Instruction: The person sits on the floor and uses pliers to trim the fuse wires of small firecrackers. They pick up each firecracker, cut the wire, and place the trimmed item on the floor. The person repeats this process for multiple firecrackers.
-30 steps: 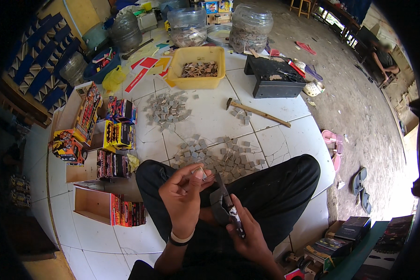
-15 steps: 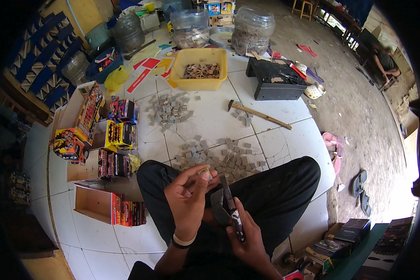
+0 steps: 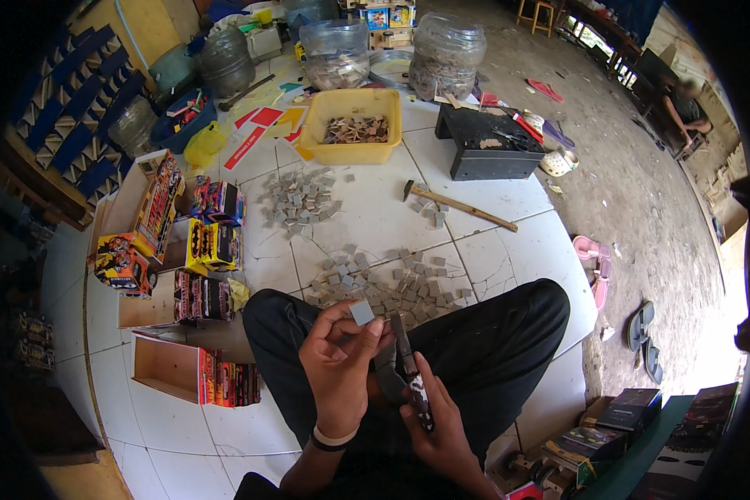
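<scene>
Between the thumb and fingers of my left hand [image 3: 335, 362] is a small grey square piece [image 3: 362, 312], its flat face turned up. My right hand [image 3: 438, 418] is wrapped round the mottled dark-and-white handle of a flat, dark, file-like tool [image 3: 403, 343]. The tool's far end points up, just right of my left fingertips; I cannot tell if it touches them. Both hands are over my lap, in front of my crossed legs. Beyond them, loose grey squares lie in a near pile [image 3: 392, 279] and a farther pile [image 3: 297, 200] on the white tiled floor.
A yellow tub [image 3: 352, 125] of small wooden pieces stands ahead. Right of it are a hammer [image 3: 462, 206] and a black low stool [image 3: 493, 143] with tools on top. Toy trucks and open boxes [image 3: 168, 367] line the left. Sandals [image 3: 642, 337] lie at right; a person sits far right.
The grey square in my left fingers has turned, so its flat face now shows. My left hand has shifted slightly; the tool stays in my right hand.
</scene>
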